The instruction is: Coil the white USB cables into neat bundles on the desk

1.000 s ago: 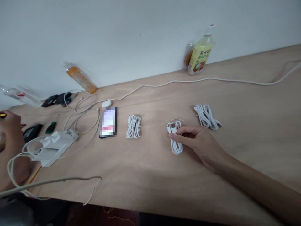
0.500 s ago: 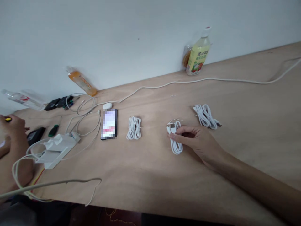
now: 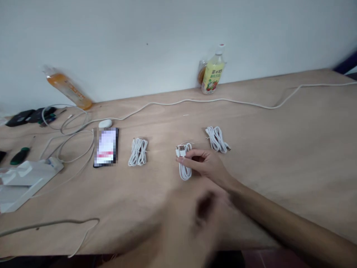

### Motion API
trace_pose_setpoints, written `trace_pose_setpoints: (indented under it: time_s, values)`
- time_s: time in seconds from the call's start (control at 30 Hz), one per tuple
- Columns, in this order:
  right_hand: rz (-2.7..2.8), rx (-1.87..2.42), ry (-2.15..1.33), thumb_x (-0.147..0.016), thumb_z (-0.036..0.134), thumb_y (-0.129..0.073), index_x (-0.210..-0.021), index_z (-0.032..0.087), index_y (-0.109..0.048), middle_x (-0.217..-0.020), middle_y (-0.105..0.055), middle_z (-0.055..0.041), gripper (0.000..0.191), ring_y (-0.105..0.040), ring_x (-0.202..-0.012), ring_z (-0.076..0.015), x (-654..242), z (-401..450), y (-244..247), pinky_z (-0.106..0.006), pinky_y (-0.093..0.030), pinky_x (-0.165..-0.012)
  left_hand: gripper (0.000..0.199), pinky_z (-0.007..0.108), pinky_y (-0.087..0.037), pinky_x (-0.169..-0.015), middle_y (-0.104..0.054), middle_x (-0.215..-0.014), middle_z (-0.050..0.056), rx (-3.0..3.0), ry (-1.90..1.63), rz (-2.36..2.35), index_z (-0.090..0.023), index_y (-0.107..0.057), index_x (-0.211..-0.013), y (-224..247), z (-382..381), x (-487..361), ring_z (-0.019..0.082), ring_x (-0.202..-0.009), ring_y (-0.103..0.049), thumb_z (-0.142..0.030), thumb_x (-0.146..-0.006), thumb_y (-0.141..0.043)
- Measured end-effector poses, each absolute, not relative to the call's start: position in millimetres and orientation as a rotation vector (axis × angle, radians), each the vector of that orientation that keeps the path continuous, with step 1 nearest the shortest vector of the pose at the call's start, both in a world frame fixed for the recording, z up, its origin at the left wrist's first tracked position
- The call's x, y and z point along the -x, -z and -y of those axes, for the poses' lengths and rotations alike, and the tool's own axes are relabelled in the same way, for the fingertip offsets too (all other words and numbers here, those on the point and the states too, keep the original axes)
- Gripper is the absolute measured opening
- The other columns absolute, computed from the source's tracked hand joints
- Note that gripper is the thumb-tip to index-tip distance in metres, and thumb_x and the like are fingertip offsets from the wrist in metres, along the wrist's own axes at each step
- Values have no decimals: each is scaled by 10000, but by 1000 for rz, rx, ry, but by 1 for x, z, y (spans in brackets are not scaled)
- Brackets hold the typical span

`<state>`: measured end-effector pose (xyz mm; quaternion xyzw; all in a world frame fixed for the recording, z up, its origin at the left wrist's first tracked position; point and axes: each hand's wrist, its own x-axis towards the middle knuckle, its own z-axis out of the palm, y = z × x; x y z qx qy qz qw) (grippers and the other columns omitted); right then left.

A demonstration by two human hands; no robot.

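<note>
Currently, right hand pinches a coiled white cable on the smooth plywood counter; left hand blurred, grip indeterminate.

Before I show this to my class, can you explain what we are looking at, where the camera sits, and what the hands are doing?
There is no machine here: a person works with bare hands, filmed by a camera worn on the head, looking forward and down. The right hand reaches across a wooden table and grips a bundled white cable. The blurred shape low in the picture is probably the left hand, too smeared to tell what it does. Two more cable bundles lie at either side, one beside a phone, one further right. A juice bottle stands by the wall.
</note>
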<state>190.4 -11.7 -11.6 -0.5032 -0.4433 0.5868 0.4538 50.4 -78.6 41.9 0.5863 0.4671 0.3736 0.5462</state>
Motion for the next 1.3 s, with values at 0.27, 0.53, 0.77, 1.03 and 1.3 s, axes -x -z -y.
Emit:
trace_pose_setpoints:
  time_s: [0.27,0.53,0.77,1.03,1.3]
  values:
    - [1146,1211,-1366,-763,581,-912,-754,256,-821,-803,-741,-22,338,-608,-758,-194,-193,9,16,-344,-481,-704,247,309,-604,-776,-795,-881,22,-1271,-1079,-1068,-220,-806,-969,-13,-7,-16,178,-813,-712,-380,-812,-911]
    - [1350,1215,-1248,-852,462,-835,-777,277,-841,-884,-786,-34,200,-671,-827,-223,-193,12,17,-370,-512,-747,266,298,-571,-706,-755,-733,8,-1180,-1033,-1084,-218,-822,-745,0,-1,-15,157,-695,-656,-432,-736,-979]
    - [1391,1198,-1302,-891,426,-801,-843,268,-847,-874,-797,-27,171,-672,-818,-220,-193,11,15,-361,-498,-741,154,269,-512,-708,-763,-750,7,-1094,-1026,-1063,-234,-852,-710,7,-9,-11,140,-723,-640,-350,-752,-944]
    - [1291,1091,-1437,-914,593,-801,-882,256,-816,-932,-812,-33,338,-690,-853,-209,-191,12,11,-365,-537,-819,202,289,-530,-728,-773,-756,18,-1001,-988,-994,-231,-868,-731,8,-12,-10,141,-700,-625,-398,-735,-983]
    - [1242,1058,-1491,-901,598,-825,-847,258,-776,-884,-798,-21,348,-704,-840,-208,-191,10,14,-361,-550,-815,214,264,-536,-722,-773,-742,21,-1032,-945,-965,-235,-902,-808,10,-13,-8,136,-709,-639,-437,-775,-962]
